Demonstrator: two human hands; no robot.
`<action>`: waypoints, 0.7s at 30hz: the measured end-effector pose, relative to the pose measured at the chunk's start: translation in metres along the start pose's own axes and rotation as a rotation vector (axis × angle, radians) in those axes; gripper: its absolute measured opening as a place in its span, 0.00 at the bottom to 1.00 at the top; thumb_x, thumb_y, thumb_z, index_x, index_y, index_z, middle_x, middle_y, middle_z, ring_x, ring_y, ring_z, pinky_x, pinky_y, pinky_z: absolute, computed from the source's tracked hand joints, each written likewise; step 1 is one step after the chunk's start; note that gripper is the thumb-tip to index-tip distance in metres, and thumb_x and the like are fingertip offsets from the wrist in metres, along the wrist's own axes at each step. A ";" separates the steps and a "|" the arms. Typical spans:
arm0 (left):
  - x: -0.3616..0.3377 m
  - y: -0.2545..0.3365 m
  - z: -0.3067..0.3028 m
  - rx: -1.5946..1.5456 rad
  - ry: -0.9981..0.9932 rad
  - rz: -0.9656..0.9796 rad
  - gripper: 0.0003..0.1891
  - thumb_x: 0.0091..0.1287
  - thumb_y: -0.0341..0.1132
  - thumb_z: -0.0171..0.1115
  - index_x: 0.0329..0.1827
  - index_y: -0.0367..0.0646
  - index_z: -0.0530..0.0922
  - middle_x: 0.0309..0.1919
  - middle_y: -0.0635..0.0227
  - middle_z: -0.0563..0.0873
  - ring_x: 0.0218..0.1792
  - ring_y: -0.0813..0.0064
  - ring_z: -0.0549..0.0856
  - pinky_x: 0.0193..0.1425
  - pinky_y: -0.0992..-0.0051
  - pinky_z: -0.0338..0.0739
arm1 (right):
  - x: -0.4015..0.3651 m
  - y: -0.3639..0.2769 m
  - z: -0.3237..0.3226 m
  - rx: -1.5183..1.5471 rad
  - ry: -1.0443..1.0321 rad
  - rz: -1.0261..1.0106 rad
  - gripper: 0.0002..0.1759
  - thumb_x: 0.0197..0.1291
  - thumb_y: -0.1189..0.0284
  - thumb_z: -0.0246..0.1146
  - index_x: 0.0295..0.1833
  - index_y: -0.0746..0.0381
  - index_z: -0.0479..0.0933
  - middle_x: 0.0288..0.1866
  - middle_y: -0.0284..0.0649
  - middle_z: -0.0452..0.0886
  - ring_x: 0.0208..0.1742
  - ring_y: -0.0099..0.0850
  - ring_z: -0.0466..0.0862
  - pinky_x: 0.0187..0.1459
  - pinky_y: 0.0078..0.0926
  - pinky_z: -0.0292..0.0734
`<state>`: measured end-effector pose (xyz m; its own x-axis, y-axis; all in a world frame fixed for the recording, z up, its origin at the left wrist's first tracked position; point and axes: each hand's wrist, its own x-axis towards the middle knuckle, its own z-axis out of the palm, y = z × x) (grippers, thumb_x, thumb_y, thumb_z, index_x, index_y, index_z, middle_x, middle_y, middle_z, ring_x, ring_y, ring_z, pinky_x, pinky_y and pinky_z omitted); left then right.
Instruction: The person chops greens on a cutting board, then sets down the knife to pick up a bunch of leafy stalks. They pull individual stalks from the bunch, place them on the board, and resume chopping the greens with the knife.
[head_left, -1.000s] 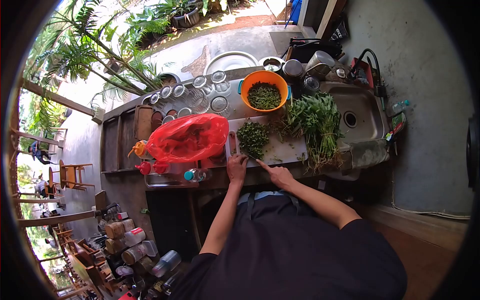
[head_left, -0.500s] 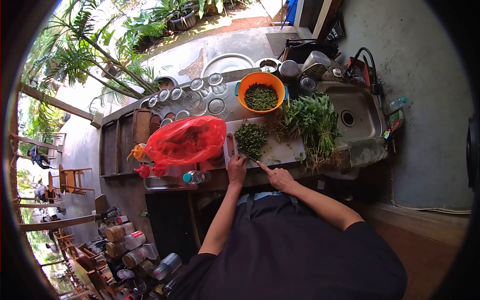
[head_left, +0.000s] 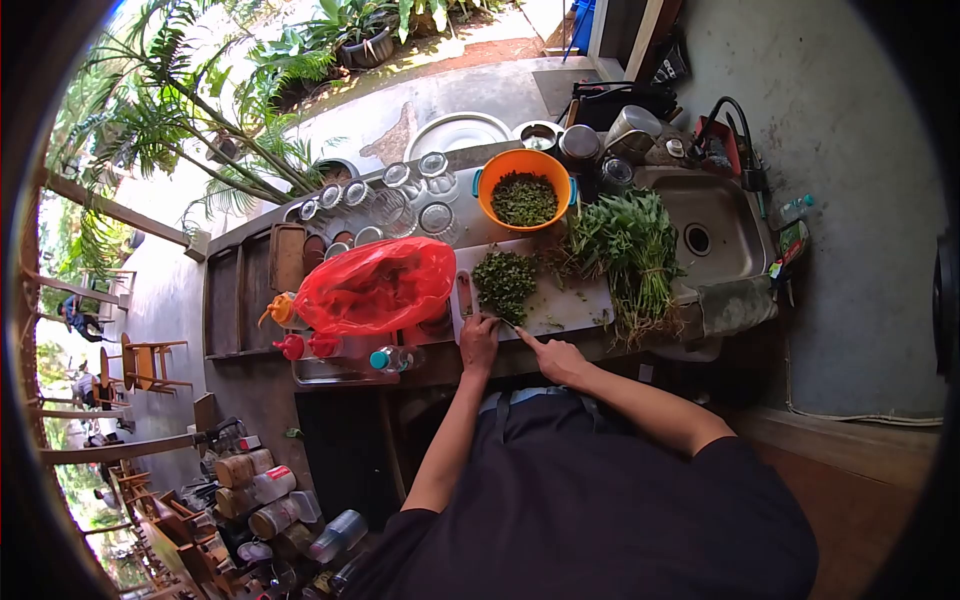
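In my right hand [head_left: 562, 360] is a knife [head_left: 510, 326], its blade pointing left toward my other hand, with the forefinger stretched along it. My left hand [head_left: 479, 338] rests at the near edge of the white cutting board [head_left: 568, 296], fingers drawn together by the blade tip; whatever they pinch is too small to make out. Just beyond the fingers lies a pile of chopped greens [head_left: 505, 282]. A bundle of long leafy greens with roots [head_left: 640, 265] lies across the board's right end. Behind the board, an orange colander [head_left: 487, 205] holds more chopped leaves.
Left of the board sits a red plastic bag [head_left: 375, 285], with a teal-capped bottle [head_left: 397, 359] in front. Several upturned glasses [head_left: 400, 180] line the back. A metal sink [head_left: 735, 230] lies right; a cloth [head_left: 738, 305] hangs over its front edge.
The whole view has shifted slightly. Both hands and the knife stay in nearly the same place at the near edge of the board; the pile looks much the same.
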<state>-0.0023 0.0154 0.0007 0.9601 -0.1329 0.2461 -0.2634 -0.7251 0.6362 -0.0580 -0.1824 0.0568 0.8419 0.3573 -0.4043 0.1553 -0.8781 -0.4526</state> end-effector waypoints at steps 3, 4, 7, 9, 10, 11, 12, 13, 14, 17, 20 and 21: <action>-0.002 0.002 -0.002 -0.003 -0.019 -0.022 0.06 0.59 0.30 0.70 0.38 0.42 0.89 0.37 0.61 0.86 0.44 0.58 0.84 0.50 0.62 0.78 | -0.001 0.006 0.009 -0.016 0.039 -0.010 0.46 0.63 0.75 0.51 0.84 0.35 0.43 0.32 0.57 0.83 0.33 0.57 0.85 0.41 0.56 0.81; -0.002 0.002 -0.002 0.011 -0.008 -0.007 0.06 0.59 0.30 0.70 0.38 0.43 0.89 0.36 0.63 0.85 0.44 0.59 0.84 0.49 0.63 0.78 | -0.001 0.006 0.011 -0.006 0.064 -0.015 0.47 0.63 0.75 0.50 0.84 0.34 0.42 0.32 0.57 0.83 0.33 0.57 0.85 0.41 0.56 0.81; -0.003 0.001 0.000 0.020 0.007 0.012 0.05 0.60 0.31 0.71 0.38 0.44 0.89 0.36 0.66 0.85 0.43 0.61 0.84 0.49 0.63 0.78 | 0.009 0.005 0.014 0.015 0.094 -0.022 0.47 0.63 0.76 0.50 0.83 0.33 0.41 0.31 0.58 0.83 0.33 0.57 0.85 0.40 0.56 0.81; -0.002 0.001 -0.001 0.017 0.015 0.012 0.05 0.59 0.31 0.71 0.38 0.44 0.89 0.36 0.66 0.85 0.43 0.61 0.84 0.49 0.63 0.78 | 0.015 0.004 0.014 0.022 0.097 -0.030 0.47 0.64 0.76 0.50 0.83 0.32 0.41 0.32 0.58 0.83 0.33 0.57 0.85 0.40 0.56 0.81; -0.001 0.002 -0.003 0.027 0.020 0.004 0.06 0.59 0.32 0.71 0.38 0.45 0.89 0.36 0.66 0.85 0.43 0.61 0.84 0.49 0.63 0.78 | 0.016 0.003 0.014 0.021 0.094 -0.026 0.47 0.64 0.76 0.50 0.83 0.32 0.40 0.31 0.57 0.83 0.33 0.56 0.85 0.40 0.56 0.80; -0.002 0.004 -0.004 0.037 0.023 -0.002 0.06 0.59 0.32 0.71 0.38 0.45 0.89 0.37 0.66 0.85 0.43 0.61 0.84 0.50 0.64 0.78 | 0.016 0.003 0.014 0.021 0.091 -0.020 0.47 0.64 0.75 0.50 0.83 0.32 0.40 0.31 0.57 0.83 0.33 0.56 0.85 0.39 0.56 0.80; -0.001 0.003 -0.003 0.036 0.024 -0.001 0.06 0.59 0.32 0.71 0.38 0.45 0.89 0.37 0.66 0.85 0.43 0.61 0.84 0.50 0.64 0.78 | 0.015 0.005 0.015 0.020 0.092 -0.019 0.47 0.64 0.75 0.50 0.83 0.32 0.40 0.31 0.57 0.83 0.33 0.56 0.85 0.39 0.56 0.80; -0.001 0.002 -0.002 0.025 0.014 -0.039 0.06 0.60 0.32 0.71 0.39 0.45 0.89 0.37 0.65 0.86 0.44 0.60 0.84 0.50 0.64 0.78 | 0.012 0.007 0.015 0.012 0.102 -0.029 0.47 0.64 0.75 0.50 0.83 0.32 0.40 0.31 0.57 0.82 0.32 0.56 0.85 0.39 0.56 0.80; -0.001 0.001 -0.001 0.015 0.004 -0.078 0.06 0.60 0.32 0.70 0.39 0.44 0.89 0.37 0.64 0.86 0.44 0.60 0.84 0.50 0.64 0.78 | 0.009 0.009 0.016 0.004 0.111 -0.039 0.47 0.64 0.75 0.50 0.83 0.32 0.40 0.30 0.57 0.82 0.32 0.56 0.85 0.38 0.56 0.80; 0.000 0.001 -0.001 0.025 0.002 -0.113 0.05 0.60 0.32 0.70 0.38 0.44 0.89 0.36 0.64 0.86 0.43 0.60 0.84 0.50 0.63 0.78 | 0.001 0.015 0.015 -0.004 0.079 -0.045 0.46 0.65 0.75 0.50 0.83 0.32 0.40 0.29 0.57 0.82 0.31 0.56 0.84 0.37 0.56 0.80; -0.001 0.005 -0.004 0.106 0.030 -0.010 0.04 0.60 0.32 0.70 0.36 0.44 0.88 0.35 0.64 0.85 0.43 0.60 0.84 0.50 0.63 0.78 | -0.002 0.015 0.011 -0.012 0.069 -0.041 0.46 0.66 0.75 0.50 0.83 0.32 0.40 0.28 0.56 0.81 0.29 0.55 0.83 0.35 0.55 0.79; -0.002 0.004 -0.004 0.106 0.030 -0.008 0.04 0.60 0.32 0.70 0.36 0.44 0.88 0.35 0.64 0.85 0.43 0.60 0.84 0.50 0.63 0.78 | -0.002 0.015 0.009 -0.012 0.071 -0.040 0.46 0.66 0.75 0.50 0.83 0.32 0.40 0.28 0.56 0.81 0.29 0.55 0.83 0.35 0.55 0.79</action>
<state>-0.0058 0.0158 0.0056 0.9583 -0.1080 0.2644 -0.2433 -0.7934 0.5580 -0.0621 -0.1932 0.0442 0.8695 0.3688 -0.3285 0.1950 -0.8674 -0.4578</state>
